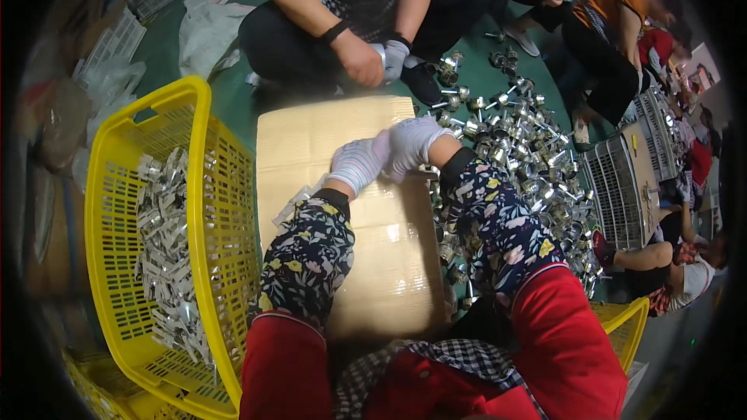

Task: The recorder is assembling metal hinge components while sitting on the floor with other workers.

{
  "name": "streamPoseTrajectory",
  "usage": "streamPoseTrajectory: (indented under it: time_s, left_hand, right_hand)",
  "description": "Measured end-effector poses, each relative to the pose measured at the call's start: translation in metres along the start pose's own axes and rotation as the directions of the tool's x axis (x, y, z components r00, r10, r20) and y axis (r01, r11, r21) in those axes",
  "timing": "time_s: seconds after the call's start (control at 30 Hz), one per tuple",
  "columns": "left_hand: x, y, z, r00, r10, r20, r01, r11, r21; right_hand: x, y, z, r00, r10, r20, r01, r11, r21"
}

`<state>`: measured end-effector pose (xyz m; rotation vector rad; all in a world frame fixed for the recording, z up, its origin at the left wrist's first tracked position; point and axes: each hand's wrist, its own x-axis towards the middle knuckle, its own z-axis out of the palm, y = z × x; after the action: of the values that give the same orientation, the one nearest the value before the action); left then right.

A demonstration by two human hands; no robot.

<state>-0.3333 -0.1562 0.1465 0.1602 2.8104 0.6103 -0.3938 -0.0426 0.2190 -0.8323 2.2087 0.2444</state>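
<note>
The left hand (359, 165), in a striped glove, and the right hand (416, 142), in a pale glove, meet over the far half of a tan cardboard sheet (381, 264). Their fingers are bent and hidden where they come together, so I cannot tell whether either one grasps anything. Some small pale pieces (293, 206) lie by the left wrist, at the left side of the cardboard sheet; their exact kind is unclear.

Right of the cardboard sheet spreads a large heap of shiny cup-shaped metal fittings (537, 167), many with thin stems, close by the right hand and forearm. Left of the cardboard sheet stands a yellow plastic basket (200, 187), slotted and tilted in view, holding many slim silvery strips (167, 264). Beyond the far edge of the cardboard sheet a co-worker (342, 15) sits cross-legged, one hand bare and the other gloved, held close together. A white plastic bag (208, 35) lies beyond it to the left, on the green floor. Well to the right of the cardboard sheet are grey slotted crates (615, 190) and more seated people.
</note>
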Motion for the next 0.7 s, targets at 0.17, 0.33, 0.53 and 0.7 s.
streamPoseTrajectory:
  time_s: [0.17, 0.33, 0.53, 0.7]
  left_hand:
    - [0.016, -0.008, -0.004, 0.992, -0.113, 0.058, 0.117, 0.991, -0.071]
    - [0.026, -0.006, -0.004, 0.964, -0.256, 0.079, 0.267, 0.941, -0.208]
    - [0.025, -0.005, 0.002, 0.932, -0.361, 0.041, 0.358, 0.893, -0.274]
    - [0.024, -0.004, 0.002, 0.922, -0.382, 0.056, 0.382, 0.880, -0.283]
  right_hand:
    - [-0.005, -0.012, 0.029, 0.852, 0.000, -0.523, -0.133, 0.967, -0.218]
    - [0.004, -0.002, 0.013, 0.930, 0.022, -0.366, -0.065, 0.992, -0.107]
    - [-0.005, -0.008, 0.010, 0.938, 0.011, -0.348, -0.050, 0.993, -0.103]
    - [-0.005, -0.009, 0.011, 0.925, 0.003, -0.379, -0.048, 0.993, -0.109]
